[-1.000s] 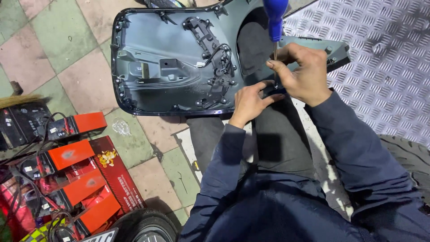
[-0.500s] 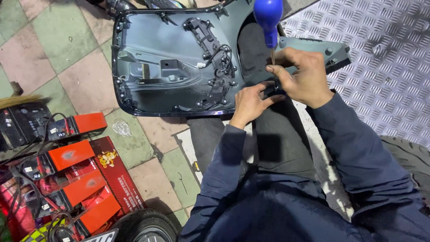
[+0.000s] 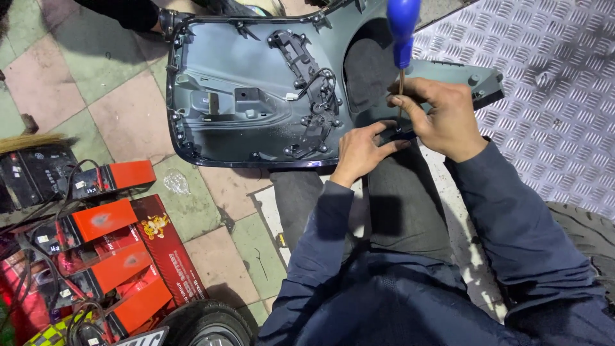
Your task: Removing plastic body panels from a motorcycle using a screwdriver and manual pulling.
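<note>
Screwdriver (image 3: 403,38) shaft pinched upright by right hand (image 3: 442,115) fingers; left hand (image 3: 362,150) fingers press the grey panel (image 3: 256,109)

Screwdriver (image 3: 403,32): blue handle. Body panel (image 3: 256,96): dark grey-blue inside. Floor tiles (image 3: 122,115): pink and green; tread plate (image 3: 551,96): silver, diamond-embossed; chargers (image 3: 102,221): orange-red and black.

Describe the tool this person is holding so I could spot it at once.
Start at the big dark grey plastic panel lying across the tiled floor. At its right end, the right hand grips a screwdriver standing upright. Its bright blue handle is the only blue thing there.
</note>
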